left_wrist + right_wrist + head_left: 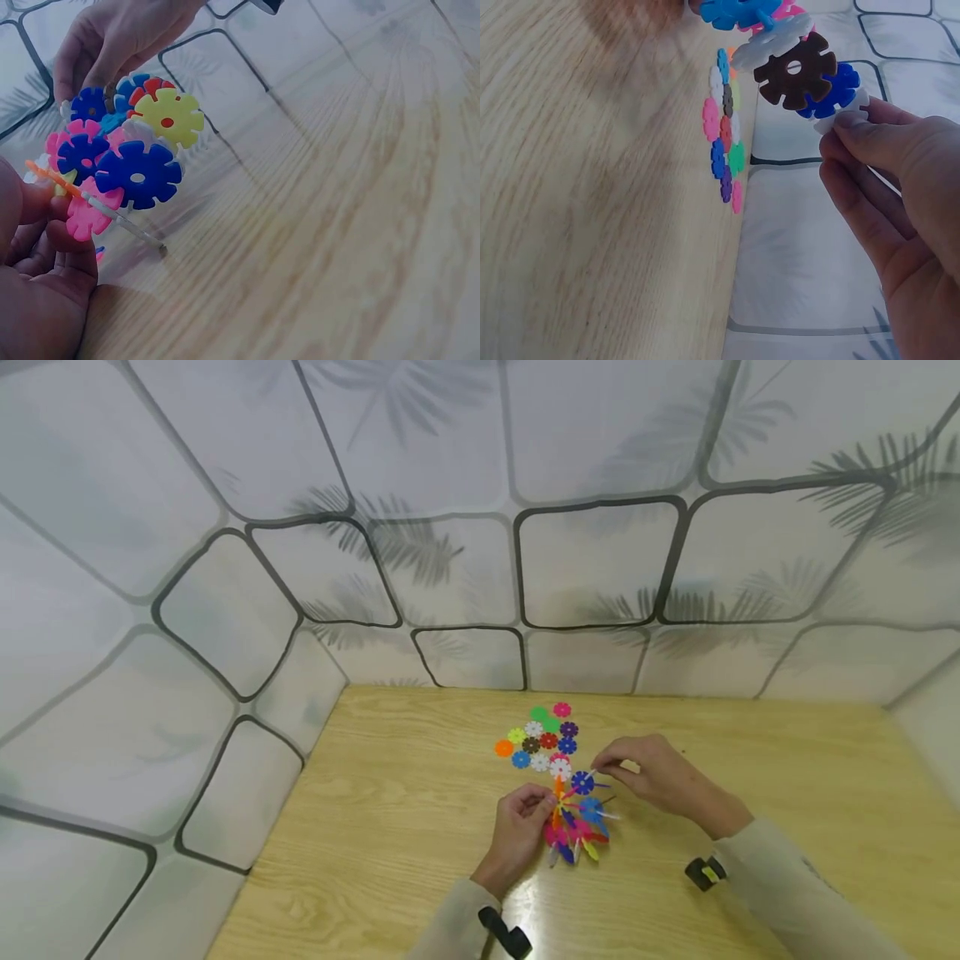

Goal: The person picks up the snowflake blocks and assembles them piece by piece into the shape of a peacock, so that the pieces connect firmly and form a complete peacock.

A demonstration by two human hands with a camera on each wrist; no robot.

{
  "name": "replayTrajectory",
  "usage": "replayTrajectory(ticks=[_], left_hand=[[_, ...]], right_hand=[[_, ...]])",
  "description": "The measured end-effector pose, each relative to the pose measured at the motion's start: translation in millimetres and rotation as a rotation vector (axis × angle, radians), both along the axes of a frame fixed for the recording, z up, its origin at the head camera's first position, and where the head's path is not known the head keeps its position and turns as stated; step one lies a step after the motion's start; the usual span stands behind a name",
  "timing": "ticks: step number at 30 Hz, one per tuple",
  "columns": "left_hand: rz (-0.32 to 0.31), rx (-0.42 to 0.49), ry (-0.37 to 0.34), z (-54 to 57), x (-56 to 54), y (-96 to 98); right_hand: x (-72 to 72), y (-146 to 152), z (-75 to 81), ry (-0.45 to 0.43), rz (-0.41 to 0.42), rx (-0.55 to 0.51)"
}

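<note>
At lower centre of the head view, the left hand [517, 828] has its grip pinching the left side of a disc cluster [592, 810]; the right hand [662, 778] pinches a white disc [826, 124] at its upper right. The counter [375, 818] stretches wide to either side. Just beyond lie loose discs [548, 741], near the far edge, where the wall [592, 568] rises.

Before you, a pale yellow, wood-grained counter [360, 810] bears a loose cluster of multicoloured plastic discs with notched rims [533, 729] toward its far edge: an orange disc [504, 748] leftmost, a pink disc [562, 710] farthest, and a brown disc [531, 745] beside a red disc [548, 741].
</note>
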State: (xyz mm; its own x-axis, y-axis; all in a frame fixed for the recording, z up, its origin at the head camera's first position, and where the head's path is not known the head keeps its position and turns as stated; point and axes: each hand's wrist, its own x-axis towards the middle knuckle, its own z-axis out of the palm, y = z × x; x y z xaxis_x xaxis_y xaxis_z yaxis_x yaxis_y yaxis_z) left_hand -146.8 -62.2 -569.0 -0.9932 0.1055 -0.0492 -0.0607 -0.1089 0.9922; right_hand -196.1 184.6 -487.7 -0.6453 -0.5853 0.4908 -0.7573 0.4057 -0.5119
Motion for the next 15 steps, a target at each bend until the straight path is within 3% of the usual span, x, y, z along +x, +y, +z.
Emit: replayTrajectory(ticks=[5,11,15], left_hand=[[0.016,0.017,-0.016,0.2,-0.8,-0.4],[0.037,0.045,-0.023,0.9,-1.7,1.0],[0.047,0.05,-0.017,1.5,-1.7,1.0]], right_hand=[[1.6,-0.6,1.1,0.0,-0.005,-0.01],[5.0,2.8,5.1,-0.066,-0.053,-0.01],[-1.8,6.3,1.4,-0.135,-0.113,-0.018]])
